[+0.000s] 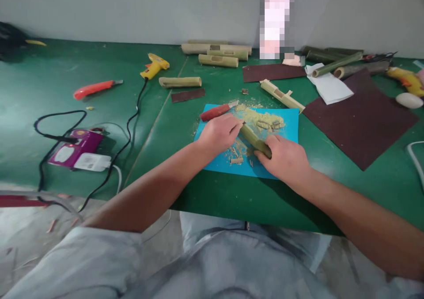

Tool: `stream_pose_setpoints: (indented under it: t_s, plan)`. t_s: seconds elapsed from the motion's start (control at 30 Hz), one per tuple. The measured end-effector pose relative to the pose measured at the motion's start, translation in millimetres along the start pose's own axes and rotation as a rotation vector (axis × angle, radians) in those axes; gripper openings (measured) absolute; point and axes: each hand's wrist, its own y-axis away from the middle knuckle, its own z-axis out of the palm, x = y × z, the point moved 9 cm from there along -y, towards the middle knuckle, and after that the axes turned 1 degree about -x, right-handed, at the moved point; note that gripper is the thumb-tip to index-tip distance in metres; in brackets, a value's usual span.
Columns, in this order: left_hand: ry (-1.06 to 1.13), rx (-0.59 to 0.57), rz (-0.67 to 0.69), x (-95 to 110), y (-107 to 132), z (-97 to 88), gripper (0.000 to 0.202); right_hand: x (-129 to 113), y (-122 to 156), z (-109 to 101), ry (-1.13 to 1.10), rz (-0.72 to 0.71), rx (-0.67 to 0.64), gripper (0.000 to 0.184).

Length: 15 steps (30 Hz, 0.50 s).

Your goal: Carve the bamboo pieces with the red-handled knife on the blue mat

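Observation:
A short green bamboo tube [252, 136] slants over the blue sheet [215, 165]. My right hand [287, 158] is closed around its near end. At the far end, my left hand [220, 133] has its fingers pinched together against the tube. A small dark bit shows at those fingertips; what it is, I cannot make out. Just beyond my left hand lies a red-handled cutter [217, 112], its blade pointing right. Pale bamboo shavings and dust [261, 119] are heaped on the sheet's far side, and more scraps lie under the tube.
Cut bamboo pieces [218, 61] lie along the back, one [281, 96] beyond the sheet. Dark brown sheets [361, 122] spread right, under white paper [329, 85]. Leftward are a yellow glue gun [154, 67], a red cutter [96, 89] and a purple power strip [82, 146] with trailing cords.

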Motion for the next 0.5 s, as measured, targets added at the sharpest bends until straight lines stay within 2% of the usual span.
stream_pose_setpoints:
  t_s: [0.03, 0.13, 0.2, 0.27, 0.43, 0.5]
  plan:
    - [-0.009, 0.028, -0.004, 2, 0, -2.2, 0.035, -1, 0, -1, -0.004, -0.006, 0.004, 0.026]
    - [0.022, -0.060, 0.099, 25, 1, 8.2, 0.038, -2, 1, -2, -0.017, -0.006, 0.022, 0.022]
    - [0.057, -0.084, 0.122, 32, 2, 10.9, 0.036, 0, 1, -2, -0.013, 0.016, 0.036, 0.024]
    - [0.077, -0.047, 0.083, 23, 1, 6.4, 0.032, 2, 2, -2, 0.002, 0.035, 0.043, 0.027]
    - [0.047, 0.096, -0.071, -23, -5, -9.4, 0.027, 1, 2, -4, 0.023, 0.032, 0.048, 0.032]
    - [0.061, 0.125, -0.088, -29, -6, -10.7, 0.025, 0, 2, -6, 0.018, 0.029, 0.056, 0.031]
